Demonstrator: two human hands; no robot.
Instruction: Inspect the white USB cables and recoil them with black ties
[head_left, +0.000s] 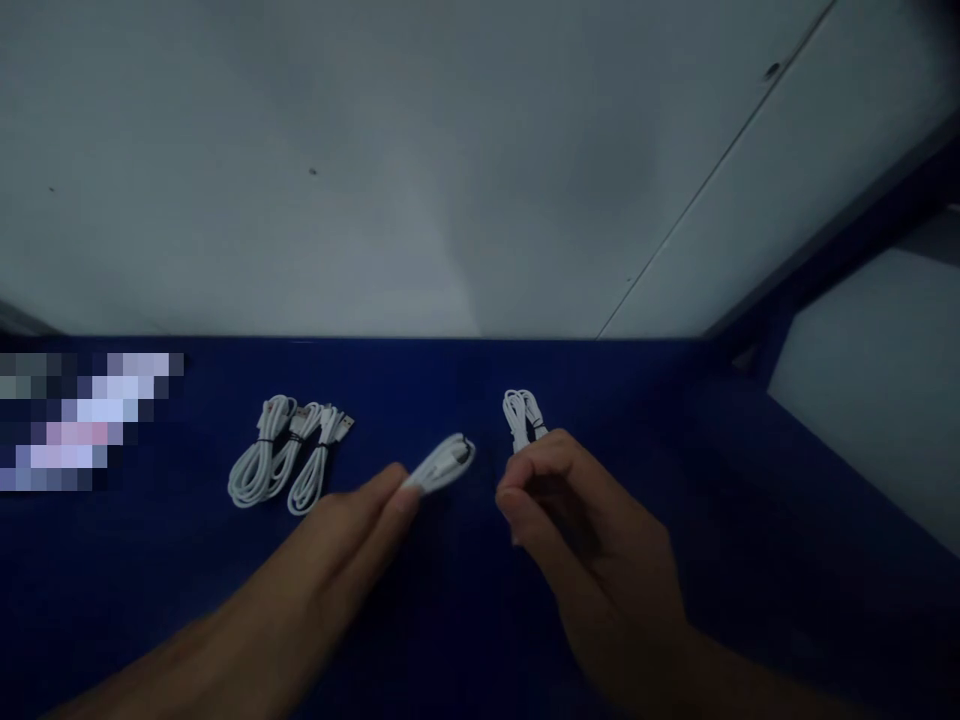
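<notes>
A coiled white USB cable [450,462] is gripped between the thumb and fingers of my left hand [352,530], its looped end pointing right. My right hand [600,540] is closed in a pinch, thumb against fingertips; whatever it may hold is hidden or too small to name. Just beyond those fingers lies another white cable bundle [516,408], its near part covered by the hand. To the left of my left hand, coiled white cables [255,465] lie side by side, bound with dark ties. A USB plug [346,424] shows on the rightmost of them.
All of this is on a dark blue tabletop [420,380]. A pale panel [375,220] rises along its back edge, with a seam on the right. A pixelated patch [90,425] covers something at the left. At the right, a light surface [877,370] stands beyond a dark blue bar.
</notes>
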